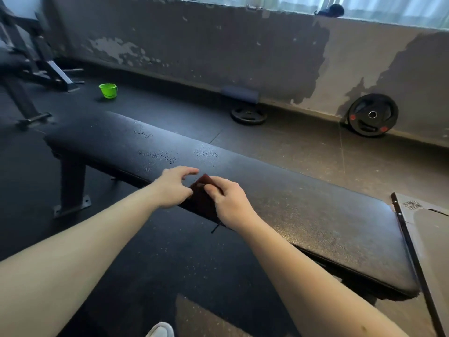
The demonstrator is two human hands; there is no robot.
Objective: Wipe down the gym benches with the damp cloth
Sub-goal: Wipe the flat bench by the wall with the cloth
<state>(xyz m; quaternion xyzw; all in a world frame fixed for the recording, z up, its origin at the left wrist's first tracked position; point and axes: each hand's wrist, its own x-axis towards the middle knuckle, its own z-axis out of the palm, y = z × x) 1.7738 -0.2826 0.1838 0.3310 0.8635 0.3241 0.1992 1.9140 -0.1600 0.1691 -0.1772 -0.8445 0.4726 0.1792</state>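
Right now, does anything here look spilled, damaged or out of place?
Water droplets sit on the bench pad beyond the cloth, unwiped. The wall paint has peeled in large patches. Nothing else stands out.

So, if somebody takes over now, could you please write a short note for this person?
Left grip: open, fingers spread beside the cloth.
Right grip: pinches the dark red cloth, which lies on the bench at its near edge.
Done: water drops sit on the bench's left part; what is wiped, I cannot tell.
Left: wipe the bench. The green bucket stands on the floor beyond.
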